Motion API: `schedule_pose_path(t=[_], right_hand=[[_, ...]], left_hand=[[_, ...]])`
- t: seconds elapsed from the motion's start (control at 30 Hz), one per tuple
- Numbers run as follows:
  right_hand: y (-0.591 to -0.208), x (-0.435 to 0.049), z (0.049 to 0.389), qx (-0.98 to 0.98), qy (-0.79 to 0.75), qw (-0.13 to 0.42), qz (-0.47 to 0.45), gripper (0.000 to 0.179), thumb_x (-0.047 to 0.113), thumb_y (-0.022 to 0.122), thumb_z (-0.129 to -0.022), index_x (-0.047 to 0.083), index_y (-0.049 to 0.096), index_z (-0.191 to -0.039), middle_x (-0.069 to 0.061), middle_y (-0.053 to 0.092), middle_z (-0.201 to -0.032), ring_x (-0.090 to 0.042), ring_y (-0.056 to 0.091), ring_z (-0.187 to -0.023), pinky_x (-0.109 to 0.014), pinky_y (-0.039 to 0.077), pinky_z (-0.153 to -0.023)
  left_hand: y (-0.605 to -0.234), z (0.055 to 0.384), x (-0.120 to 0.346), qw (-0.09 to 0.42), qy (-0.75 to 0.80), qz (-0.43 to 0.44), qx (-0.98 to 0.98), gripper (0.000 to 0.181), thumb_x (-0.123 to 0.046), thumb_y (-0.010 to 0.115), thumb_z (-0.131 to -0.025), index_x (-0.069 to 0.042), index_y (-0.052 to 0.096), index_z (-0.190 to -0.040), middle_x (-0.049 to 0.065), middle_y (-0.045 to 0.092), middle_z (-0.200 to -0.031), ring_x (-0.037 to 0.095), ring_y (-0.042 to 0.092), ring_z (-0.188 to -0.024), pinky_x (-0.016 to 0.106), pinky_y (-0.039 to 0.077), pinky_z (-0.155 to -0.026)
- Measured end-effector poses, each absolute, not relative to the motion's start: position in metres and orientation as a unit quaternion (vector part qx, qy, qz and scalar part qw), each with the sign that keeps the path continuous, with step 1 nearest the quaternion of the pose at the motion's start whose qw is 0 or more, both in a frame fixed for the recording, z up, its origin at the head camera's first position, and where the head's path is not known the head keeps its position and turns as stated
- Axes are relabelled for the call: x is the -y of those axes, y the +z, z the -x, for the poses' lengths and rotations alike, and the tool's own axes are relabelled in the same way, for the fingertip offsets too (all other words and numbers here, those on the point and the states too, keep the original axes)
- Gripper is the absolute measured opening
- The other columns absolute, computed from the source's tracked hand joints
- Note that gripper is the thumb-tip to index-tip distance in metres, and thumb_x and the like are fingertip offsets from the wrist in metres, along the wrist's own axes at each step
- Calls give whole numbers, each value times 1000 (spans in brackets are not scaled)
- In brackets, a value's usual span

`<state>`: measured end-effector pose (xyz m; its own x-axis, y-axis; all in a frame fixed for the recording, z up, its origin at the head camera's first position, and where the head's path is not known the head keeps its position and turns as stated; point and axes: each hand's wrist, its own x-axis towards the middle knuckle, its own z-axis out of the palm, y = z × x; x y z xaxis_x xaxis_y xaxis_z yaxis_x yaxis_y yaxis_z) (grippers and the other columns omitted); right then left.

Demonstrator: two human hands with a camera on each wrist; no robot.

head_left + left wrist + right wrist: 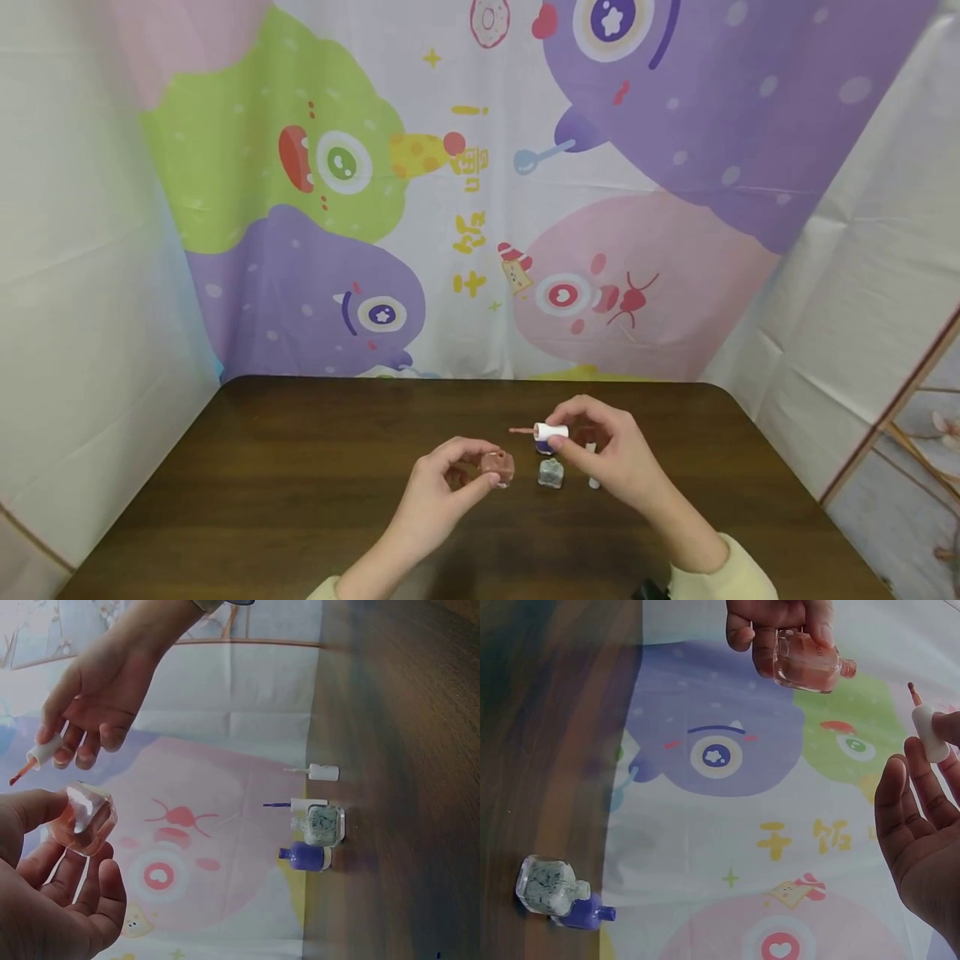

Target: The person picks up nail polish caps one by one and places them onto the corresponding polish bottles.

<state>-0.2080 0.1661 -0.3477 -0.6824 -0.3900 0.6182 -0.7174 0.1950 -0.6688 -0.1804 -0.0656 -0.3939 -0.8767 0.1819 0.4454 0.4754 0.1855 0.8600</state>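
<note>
My left hand (438, 487) pinches an uncapped nail polish bottle (498, 469) of pinkish-brown polish between thumb and fingers, above the table. Its open neck shows in the right wrist view. Up and to the right, my right hand (617, 454) pinches the white nail polish cap (555, 432), its polish-coated brush (521, 431) pointing left. Brush and bottle are apart. Beyond them, on the table, stand a clear bottle with dark-speckled pale polish (324, 826) and a purple polish bottle (307, 856), both uncapped.
Two more white caps with brushes lie on the dark wooden table (300, 500), right of the standing bottles: one cap with a pale brush (324, 772) and one with a purple brush (301, 803). A cartoon-printed curtain (465, 333) hangs behind the table's far edge.
</note>
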Motion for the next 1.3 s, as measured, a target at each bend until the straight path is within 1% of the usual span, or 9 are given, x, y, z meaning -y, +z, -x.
schedule_pose_path(t=[0.1,0.23,0.37,0.53,0.77,0.87,1.0,1.17,1.3], right_hand=[[-349,-166,208,750,516,161,-381,26,-8,70,-78,8,64,-97,-6,64,-89,-9,57,-71,-24,49,-53],[-350,-166,208,752,506,160,-391,26,-7,70,-78,10,64,-97,-6,65,-88,-9,59,-74,-25,52,-55],[-350,-166,208,757,496,157,-395,24,-3,71,-80,13,64,-96,-2,65,-89,-6,59,-77,-26,53,-57],[-351,-167,208,756,490,159,-404,24,-1,72,-80,14,64,-97,1,65,-91,-6,59,-79,-26,53,-56],[-351,-168,208,761,477,166,-407,24,1,73,-80,14,64,-99,1,65,-90,-6,58,-73,-24,51,-53],[-348,-167,207,764,461,176,-415,26,0,74,-78,13,64,-98,1,65,-88,-6,56,-69,-21,49,-51],[-338,-163,200,764,446,189,-428,26,-5,75,-75,9,65,-95,-1,64,-85,-7,54,-65,-20,48,-49],[-322,-156,188,760,437,196,-439,26,-10,74,-72,6,65,-91,-4,65,-82,-9,53,-63,-20,46,-48],[-318,-155,185,759,435,195,-443,27,-11,74,-71,5,65,-90,-4,64,-82,-9,52,-62,-19,45,-47]], left_hand=[[-394,179,66,126,-596,215,764,24,-21,75,-81,-16,68,-104,-1,67,-95,10,61,-78,22,49,-64],[-394,178,68,134,-586,221,768,24,-21,74,-81,-16,68,-104,-2,66,-96,10,60,-80,23,49,-64],[-393,177,70,139,-582,222,770,25,-22,74,-81,-16,68,-105,-3,67,-96,10,60,-81,23,49,-64],[-390,176,72,129,-587,205,772,28,-22,75,-80,-15,68,-106,-3,68,-96,11,61,-82,23,50,-65],[-388,173,74,117,-597,190,771,27,-19,77,-77,-15,68,-102,-2,68,-92,11,62,-79,23,50,-67],[-388,173,75,124,-589,198,774,26,-19,77,-77,-14,68,-101,-1,67,-91,11,61,-76,23,51,-66],[-388,172,75,135,-576,209,779,26,-17,77,-77,-15,68,-101,-4,66,-91,9,61,-74,24,52,-65],[-386,171,76,143,-569,215,781,26,-15,77,-76,-18,68,-100,-8,65,-91,8,60,-75,24,52,-64],[-385,170,76,155,-563,226,780,26,-15,78,-76,-15,68,-101,-8,65,-90,8,59,-75,24,52,-64]])
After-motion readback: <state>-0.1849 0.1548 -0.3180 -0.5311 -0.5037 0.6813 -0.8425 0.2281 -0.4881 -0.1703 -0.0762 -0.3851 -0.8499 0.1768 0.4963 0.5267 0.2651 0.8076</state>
